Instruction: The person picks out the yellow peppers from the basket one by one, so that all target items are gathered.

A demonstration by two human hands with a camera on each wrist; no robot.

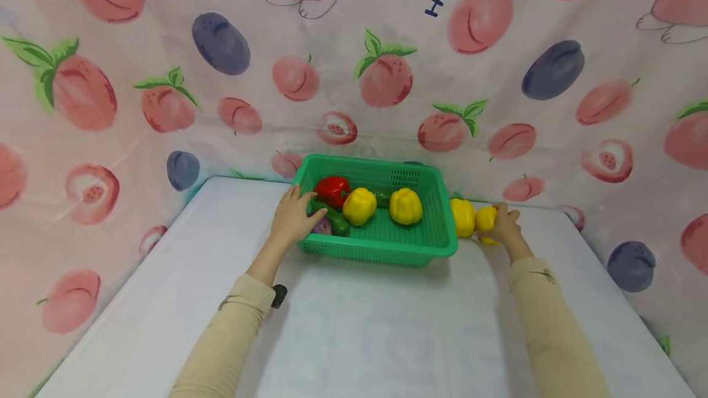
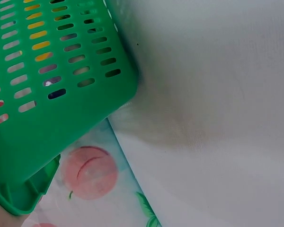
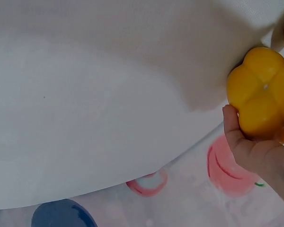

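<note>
My left hand (image 1: 292, 218) grips the left rim of a green plastic basket (image 1: 381, 250), with thumb and fingers reaching over it. Inside lie a red bell pepper (image 1: 333, 190), a yellow bell pepper (image 1: 359, 206), another yellow bell pepper (image 1: 406, 206), a dark green vegetable (image 1: 336, 221) and a purple round one (image 1: 322, 226). To the right of the basket, my right hand (image 1: 506, 229) holds a yellow bell pepper (image 3: 260, 94), its fingers curled along the side. Between that pepper and the basket sits one more yellow bell pepper (image 1: 463, 217).
A white table (image 1: 387, 336) carries everything, its back edge just behind the basket. Beyond it hangs a fruit-printed cloth (image 1: 343, 35), which also runs down both sides. Another dark green piece (image 1: 383, 196) lies at the back of the basket.
</note>
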